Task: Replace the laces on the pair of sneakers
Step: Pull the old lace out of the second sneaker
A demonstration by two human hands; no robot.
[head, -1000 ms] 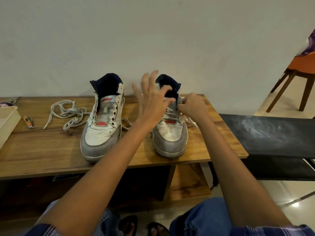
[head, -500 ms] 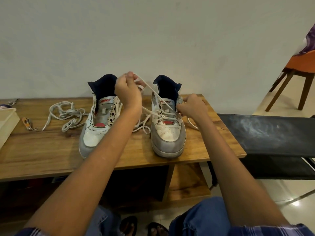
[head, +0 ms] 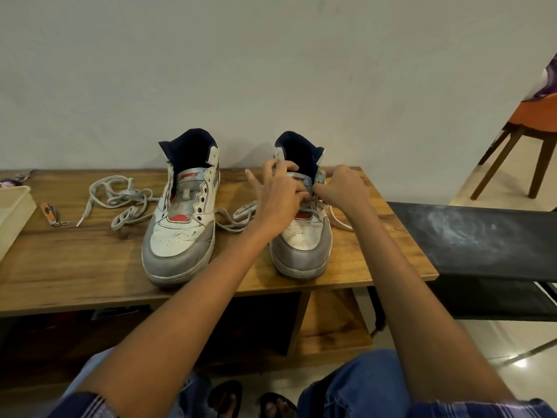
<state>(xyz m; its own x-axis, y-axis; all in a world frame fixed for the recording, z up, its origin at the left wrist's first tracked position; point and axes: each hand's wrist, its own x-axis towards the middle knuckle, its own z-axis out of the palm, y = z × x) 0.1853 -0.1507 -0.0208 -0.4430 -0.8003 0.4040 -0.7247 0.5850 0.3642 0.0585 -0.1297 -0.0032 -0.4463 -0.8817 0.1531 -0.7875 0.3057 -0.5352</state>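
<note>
Both hands pinch the lace (head: 337, 217) at the right sneaker (head: 304, 236) — left hand (head: 278, 196), right hand (head: 342, 188); you should feed it flat, tension even.

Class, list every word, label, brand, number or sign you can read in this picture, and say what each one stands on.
Red lettering on the left sneaker's tongue: too blurred to read for certain.
Red lettering on the right sneaker's tongue: mostly hidden by the left hand and right hand, unreadable.
Markings on the small orange keychain: too small to read.
No other text shows.
</note>
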